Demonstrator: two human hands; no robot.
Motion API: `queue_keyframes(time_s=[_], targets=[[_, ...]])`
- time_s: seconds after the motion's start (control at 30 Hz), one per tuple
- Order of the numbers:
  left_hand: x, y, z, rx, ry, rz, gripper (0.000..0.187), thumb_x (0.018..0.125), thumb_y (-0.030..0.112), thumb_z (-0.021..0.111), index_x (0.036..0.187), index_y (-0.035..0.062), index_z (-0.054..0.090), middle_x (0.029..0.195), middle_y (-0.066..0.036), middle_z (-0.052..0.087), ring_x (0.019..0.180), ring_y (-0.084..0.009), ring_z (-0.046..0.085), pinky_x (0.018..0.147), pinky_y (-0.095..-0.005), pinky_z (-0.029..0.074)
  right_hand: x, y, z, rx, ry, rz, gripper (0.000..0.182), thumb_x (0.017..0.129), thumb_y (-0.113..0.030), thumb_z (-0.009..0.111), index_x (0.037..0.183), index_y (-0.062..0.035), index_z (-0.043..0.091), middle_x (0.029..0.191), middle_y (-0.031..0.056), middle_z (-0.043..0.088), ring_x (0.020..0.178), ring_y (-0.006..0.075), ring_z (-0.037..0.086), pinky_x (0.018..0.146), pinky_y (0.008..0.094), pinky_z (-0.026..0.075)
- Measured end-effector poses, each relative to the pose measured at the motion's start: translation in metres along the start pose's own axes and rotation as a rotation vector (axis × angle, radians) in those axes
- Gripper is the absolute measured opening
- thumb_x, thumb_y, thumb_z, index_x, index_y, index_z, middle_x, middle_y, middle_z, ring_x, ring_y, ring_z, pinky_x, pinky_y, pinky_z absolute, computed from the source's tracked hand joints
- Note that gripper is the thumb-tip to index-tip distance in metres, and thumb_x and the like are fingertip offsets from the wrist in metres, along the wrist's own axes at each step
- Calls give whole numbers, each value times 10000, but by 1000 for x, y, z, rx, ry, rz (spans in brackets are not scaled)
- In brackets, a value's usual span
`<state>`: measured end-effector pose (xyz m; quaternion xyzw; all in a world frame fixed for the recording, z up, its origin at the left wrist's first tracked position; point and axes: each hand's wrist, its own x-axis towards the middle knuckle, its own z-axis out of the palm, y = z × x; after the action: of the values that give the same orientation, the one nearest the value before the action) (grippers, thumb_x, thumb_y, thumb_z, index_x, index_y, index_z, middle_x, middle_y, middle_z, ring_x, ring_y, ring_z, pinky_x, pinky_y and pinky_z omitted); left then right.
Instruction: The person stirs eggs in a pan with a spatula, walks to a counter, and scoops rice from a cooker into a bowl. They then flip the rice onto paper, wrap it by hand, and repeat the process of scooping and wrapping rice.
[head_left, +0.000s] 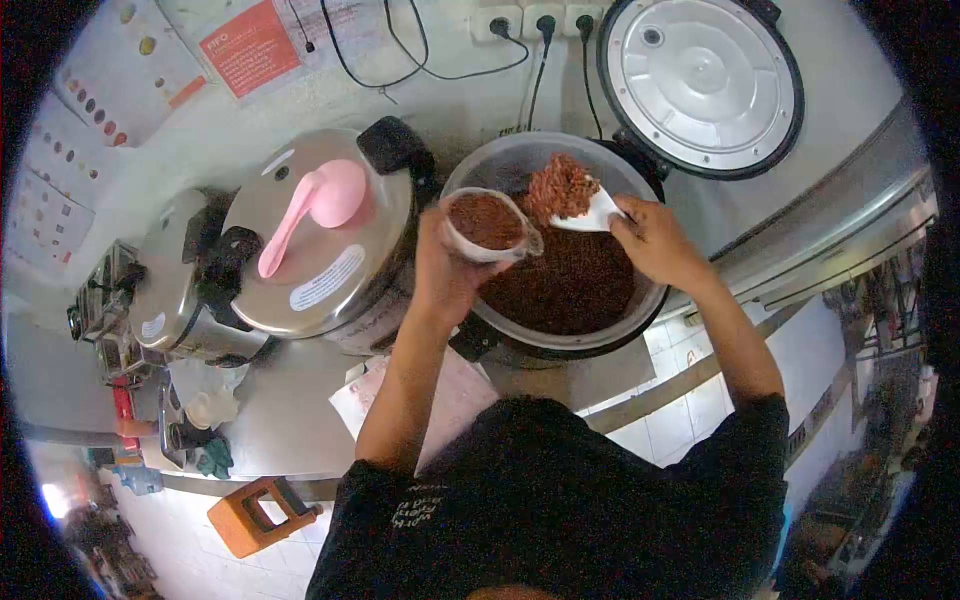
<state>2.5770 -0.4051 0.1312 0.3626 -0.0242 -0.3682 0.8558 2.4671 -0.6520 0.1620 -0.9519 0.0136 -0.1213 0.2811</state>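
Over the open rice cooker [480,160], my left hand [443,265] grips a clear plastic measuring cup [530,243] filled with reddish-brown cooked rice. My right hand [660,242] holds a white rice paddle [592,212] by its handle. A clump of red rice [562,186] is heaped on the paddle's blade, close to the cup's right side. Below both hands, more dark red rice [565,285] fills the cooker's pot. The cooker's lid [705,85] is tipped up at the back right.
Left of the open cooker stands a closed steel cooker [385,255], with a pink ladle [318,205] lying on its lid. Another closed cooker [165,290] is farther left. A paper sheet [450,400] lies on the counter in front. Plugs [546,25] and cables are on the wall.
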Motion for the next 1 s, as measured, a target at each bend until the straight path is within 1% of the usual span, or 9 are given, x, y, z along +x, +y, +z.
queue_keyframes(time_s=[0.07,0.2,0.3,0.43,0.53,0.63,0.7,0.8,1.0], targets=[[8,-10,11,53,-20,-53,495,904,540,343,1224,177,449,1185,-68,553,1082,-256,548,844,-453,458,-4,-19,5,-117,64,-69,350,880,-126,484,1222,-96,552,951,211,596,879,382,582,789,454,472],[38,-24,19,-30,60,-204,525,876,553,325,1230,191,460,1221,-52,514,1090,-237,503,840,-416,432,-12,-43,42,-553,78,-110,542,852,-79,452,1380,-190,403,976,114,503,867,335,541,730,446,487],[44,-24,13,14,35,-229,518,879,555,349,1197,177,504,1093,-60,590,965,-255,582,706,-369,523,-4,-33,18,-696,191,-214,538,844,-86,464,1367,-205,426,972,102,511,853,311,531,703,440,492],[50,-22,14,141,-72,-206,581,867,607,268,1216,210,509,1157,-61,582,1040,-220,540,757,-394,440,3,-20,-12,-448,333,-29,300,932,-214,438,1104,-40,610,863,194,605,762,372,600,653,455,491],[42,-19,33,208,24,-198,569,869,602,272,1196,212,528,1136,-43,599,1001,-203,561,750,-392,439,5,-25,-20,-52,159,192,423,956,-312,408,852,20,650,760,255,616,703,429,604,670,471,485],[42,-27,44,333,122,-136,515,872,566,301,1125,199,560,1069,-42,611,979,-199,575,759,-406,451,9,-12,25,68,-84,175,502,941,-352,424,724,49,634,708,297,596,685,466,593,682,498,478],[56,-31,29,296,-86,-96,498,882,533,316,1103,173,578,1039,-55,621,954,-207,587,773,-413,462,9,-9,43,64,-59,233,538,929,-385,433,714,69,624,701,313,585,694,475,590,685,515,472],[58,-25,28,322,-84,-150,471,916,442,332,1148,114,579,1076,-62,641,986,-216,604,885,-349,455,14,4,52,59,-30,194,575,915,-407,443,691,94,615,677,327,571,696,479,590,690,527,468],[58,-22,39,292,14,-115,454,920,432,336,1122,112,587,1096,-60,634,1013,-217,598,916,-358,444,22,-5,31,-94,58,162,514,918,-345,474,671,91,588,625,300,546,616,466,566,586,495,432]])
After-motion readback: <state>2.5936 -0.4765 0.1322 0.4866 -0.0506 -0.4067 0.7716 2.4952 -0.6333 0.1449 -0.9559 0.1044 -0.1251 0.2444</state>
